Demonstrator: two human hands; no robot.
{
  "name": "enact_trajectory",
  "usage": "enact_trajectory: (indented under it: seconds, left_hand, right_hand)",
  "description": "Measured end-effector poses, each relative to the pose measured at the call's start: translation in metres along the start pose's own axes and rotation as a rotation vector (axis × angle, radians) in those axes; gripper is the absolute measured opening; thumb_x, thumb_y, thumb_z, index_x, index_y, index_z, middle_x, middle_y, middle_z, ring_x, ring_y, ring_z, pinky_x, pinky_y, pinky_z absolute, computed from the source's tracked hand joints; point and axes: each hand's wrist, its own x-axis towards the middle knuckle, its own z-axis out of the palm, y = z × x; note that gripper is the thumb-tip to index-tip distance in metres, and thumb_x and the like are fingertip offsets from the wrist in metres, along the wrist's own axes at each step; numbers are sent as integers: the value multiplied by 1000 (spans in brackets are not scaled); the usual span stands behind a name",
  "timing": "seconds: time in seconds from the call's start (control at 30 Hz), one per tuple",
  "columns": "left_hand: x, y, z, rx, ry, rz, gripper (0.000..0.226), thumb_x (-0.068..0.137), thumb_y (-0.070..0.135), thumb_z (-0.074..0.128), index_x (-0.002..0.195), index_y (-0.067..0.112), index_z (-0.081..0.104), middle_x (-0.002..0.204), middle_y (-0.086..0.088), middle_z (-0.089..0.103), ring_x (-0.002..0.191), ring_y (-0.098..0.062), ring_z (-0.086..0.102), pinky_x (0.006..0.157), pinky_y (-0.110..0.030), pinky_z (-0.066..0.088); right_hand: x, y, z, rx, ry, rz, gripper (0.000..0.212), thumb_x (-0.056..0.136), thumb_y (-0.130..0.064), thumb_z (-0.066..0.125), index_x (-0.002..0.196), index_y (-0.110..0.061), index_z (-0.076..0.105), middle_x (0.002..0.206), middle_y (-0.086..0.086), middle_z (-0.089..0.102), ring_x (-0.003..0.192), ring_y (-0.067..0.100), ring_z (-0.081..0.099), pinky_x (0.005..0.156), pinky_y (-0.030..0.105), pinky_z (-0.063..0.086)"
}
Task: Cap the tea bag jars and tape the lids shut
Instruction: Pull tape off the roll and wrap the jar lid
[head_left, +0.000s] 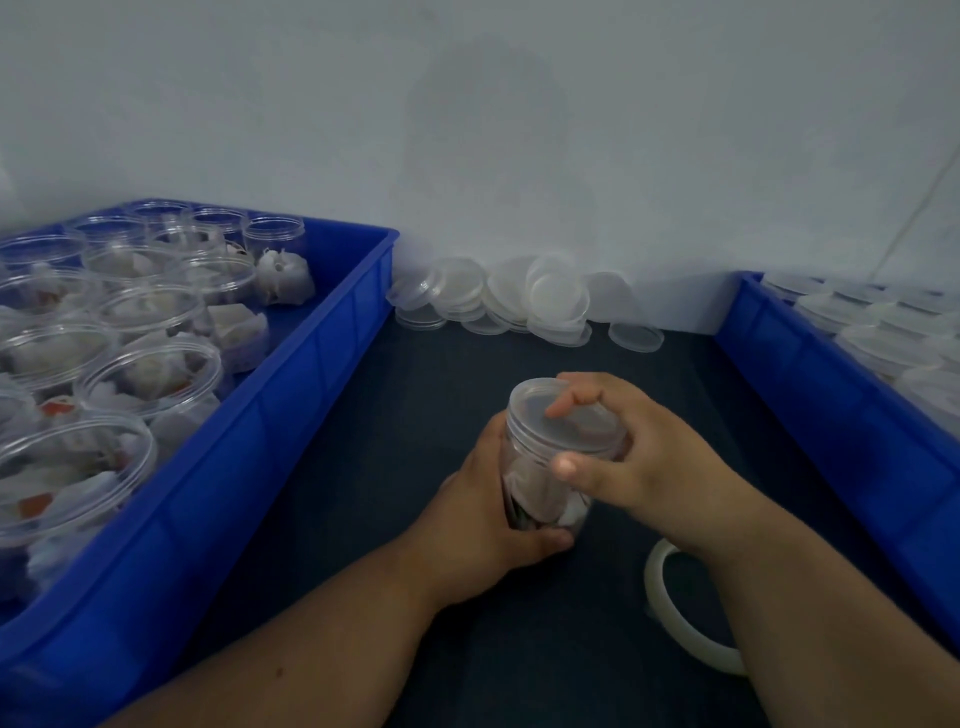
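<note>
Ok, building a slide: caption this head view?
Left hand holds a tea-bag jar while right hand fits its lid, tape roll beside.

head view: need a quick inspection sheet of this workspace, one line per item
surface: dark table top between two bins
job's things: jar with tea bags, upright, lid on it; tape roll flat beside the right forearm; loose lids piled at the wall
clutter: left blue bin of open jars and stray tea bags; right blue bin of capped jars
grippers: left hand grips the jar's body; right hand curls round the lid
cables: nothing seen
surroundings: plain pale wall
</note>
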Motion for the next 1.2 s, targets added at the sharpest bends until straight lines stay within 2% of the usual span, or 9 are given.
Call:
enact_trajectory:
  seconds: [0.17,0.27,0.43,0.63,0.73,0.87,1.07,1.13,1.2]
  left_hand:
    - [-1,0,-1,4,-5,-2,107,67,42,89,144,61,17,139,36,43,130,8,45,112,-34,44]
    - [-1,1,-2,8,-8,-20,104,65,46,88,134,72,15,138,35,43,129,7,46,111,-34,45]
    - [1,-2,-2,-8,-4,-39,102,61,50,88,122,82,14,137,31,46,128,6,48,110,-35,46]
    - [1,-1,-1,-19,-10,-25,102,64,48,88,135,70,19,137,34,45,130,5,46,110,-38,45]
    - [1,-1,0,-28,-8,-11,102,67,44,89,142,61,21,141,28,46,132,-2,48,110,-41,46]
    - [1,0,-1,1,-13,-16,107,64,49,88,136,72,12,144,30,41,136,-3,44,113,-41,42]
    - [1,0,1,-8,-7,-34,108,61,48,88,132,76,11,142,32,43,134,2,44,114,-39,42]
    - [1,-1,1,-20,-12,-29,112,62,46,88,142,66,13,141,32,43,134,3,45,114,-38,42]
    - [1,-1,1,-24,-12,-25,113,62,45,88,145,61,13,143,29,43,134,1,45,113,-39,43]
  right_hand:
    - [-1,-11,11,-125,219,11,39,61,-67,73,92,-46,62,107,-35,55,103,-17,48,76,12,38]
    - [-3,-6,2,-109,149,-6,34,62,-61,73,94,-52,63,119,-44,50,112,-19,45,88,18,40]
    - [3,-1,-9,-93,-25,-73,28,73,-38,82,95,-46,66,135,-27,51,121,-8,49,97,25,44]
    - [5,-11,10,-277,126,108,65,49,-78,68,105,-51,47,112,-27,34,101,-6,43,70,9,35]
    - [2,-10,18,-207,91,96,85,53,-81,63,128,-57,29,130,-23,26,114,-5,32,78,7,30]
    - [-6,-5,4,22,-47,41,107,60,-82,63,143,-65,-2,141,-49,8,125,-29,18,87,2,32]
    - [-10,5,-4,140,-21,86,99,80,-30,79,141,-68,12,142,-35,42,122,-18,44,98,14,46]
    - [-8,4,0,113,49,104,102,72,-34,84,141,-66,17,134,-31,49,120,-11,50,100,22,46]
    - [-5,0,8,52,138,111,103,59,-49,86,140,-62,24,127,-27,44,113,-15,47,90,13,44]
